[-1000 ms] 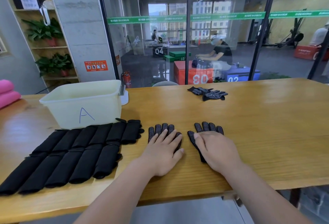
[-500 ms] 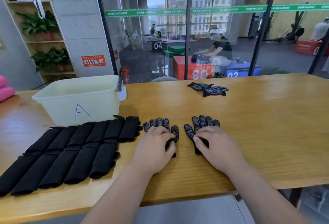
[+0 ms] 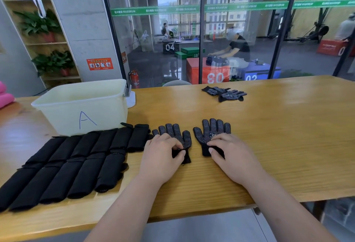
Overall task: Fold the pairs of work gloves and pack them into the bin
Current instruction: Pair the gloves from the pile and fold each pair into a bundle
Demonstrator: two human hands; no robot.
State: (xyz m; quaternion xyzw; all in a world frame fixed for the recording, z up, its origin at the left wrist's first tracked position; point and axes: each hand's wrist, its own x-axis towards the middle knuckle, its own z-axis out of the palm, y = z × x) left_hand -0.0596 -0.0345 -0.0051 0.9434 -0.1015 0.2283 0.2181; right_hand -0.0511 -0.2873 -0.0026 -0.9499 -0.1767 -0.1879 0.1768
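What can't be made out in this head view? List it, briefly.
Head view, all:
Inside of the cream plastic bin marked A: its near wall hides the contents.
Cuffs of the left black dotted glove and right black dotted glove: covered by the left hand and right hand.
Rows of folded black glove bundles: the leftmost is cut off by the frame's left edge.
Far loose dotted gloves: too small to count.

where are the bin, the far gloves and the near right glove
bin [image 3: 109, 115], head view, front wall right of the letter A
far gloves [image 3: 230, 94], head view, dotted palm
near right glove [image 3: 205, 133], head view, dotted palm
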